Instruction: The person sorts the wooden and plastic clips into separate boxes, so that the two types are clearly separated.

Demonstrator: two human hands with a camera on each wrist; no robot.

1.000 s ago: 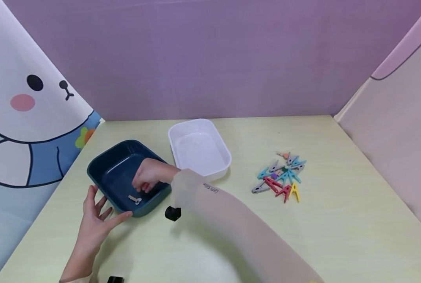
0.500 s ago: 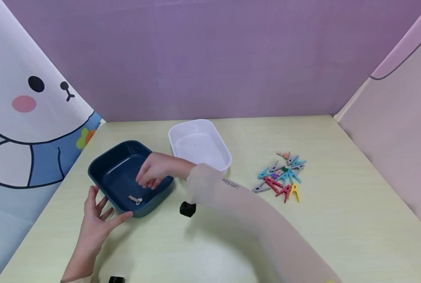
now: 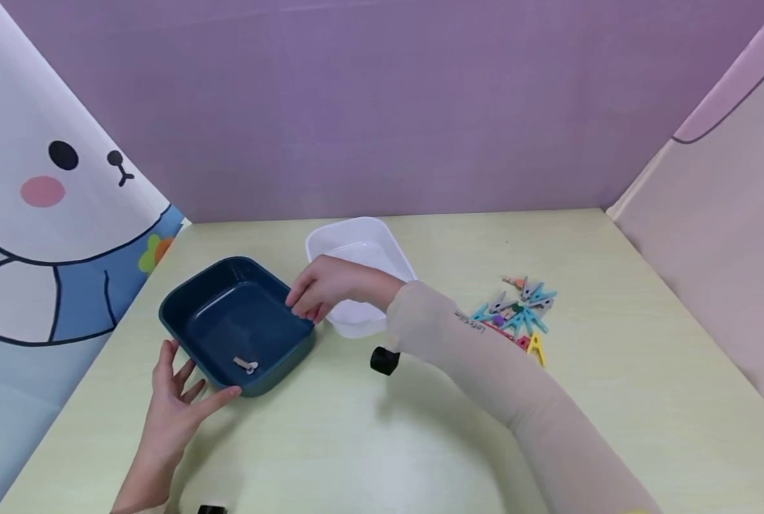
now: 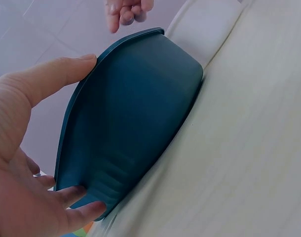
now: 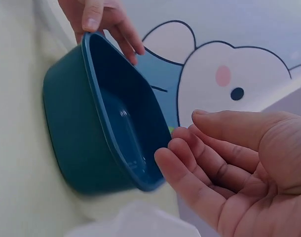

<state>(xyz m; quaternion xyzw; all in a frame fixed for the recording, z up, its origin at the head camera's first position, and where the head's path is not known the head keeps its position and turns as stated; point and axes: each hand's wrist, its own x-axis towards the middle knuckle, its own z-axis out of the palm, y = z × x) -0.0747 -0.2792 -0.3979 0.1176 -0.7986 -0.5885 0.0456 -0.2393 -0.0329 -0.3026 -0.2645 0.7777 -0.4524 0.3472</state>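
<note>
My left hand [image 3: 178,414] is at the near left corner of a dark blue plastic basin [image 3: 192,294]. Its thumb touches the rim, and its spread fingers rest against the outer wall in the left wrist view. Inside the basin lies one small light-wood clothespin [image 3: 245,365] with a whitish round part. My right hand [image 3: 333,287] hovers over the basin's right rim. Its fingers are loosely bent with nothing between them, as the right wrist view [image 5: 239,163] of that hand shows. Beyond it, a white plastic basin [image 3: 337,230] is partly covered by this hand.
A pile of clothespins [image 3: 520,318] in blue, grey, red and yellow lies on the right of the pale table [image 3: 382,457], partly behind my right sleeve [image 3: 485,357]. A purple backdrop [image 3: 382,107] rises behind, and a cartoon-printed panel [image 3: 28,285] stands on the left.
My right hand has lifted out of the blue basin and moved right and away, to its right rim. The left hand and the clothespin inside the basin have stayed put.
</note>
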